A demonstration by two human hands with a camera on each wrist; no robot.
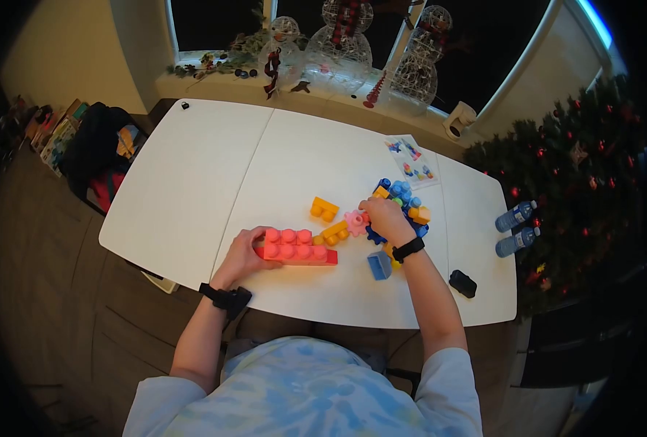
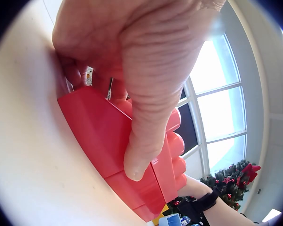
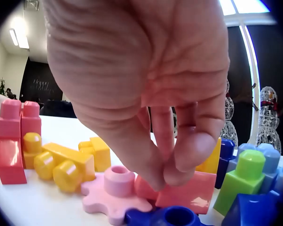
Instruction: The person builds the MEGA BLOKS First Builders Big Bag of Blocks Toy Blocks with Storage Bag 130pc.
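At the front of the table, my left hand (image 1: 243,256) grips the left end of a red block assembly (image 1: 294,251), studs up. The left wrist view shows the thumb (image 2: 143,150) along the near side of the red blocks (image 2: 101,127), with the other fingers at the far side, partly hidden. Farther right, my right hand (image 1: 387,218) reaches down into a pile of blocks. Its thumb and fingertips pinch a small red block (image 3: 191,190) between a pink gear (image 3: 115,195) and a green block (image 3: 240,181). A dark blue gear-like piece (image 3: 172,216) lies in front.
Yellow blocks (image 1: 325,209) lie between the hands. Light blue blocks (image 1: 401,192) sit behind the right hand, and a blue block (image 1: 379,266) lies nearer me. An instruction sheet (image 1: 413,162), a black object (image 1: 462,283) and two water bottles (image 1: 516,216) are toward the right.
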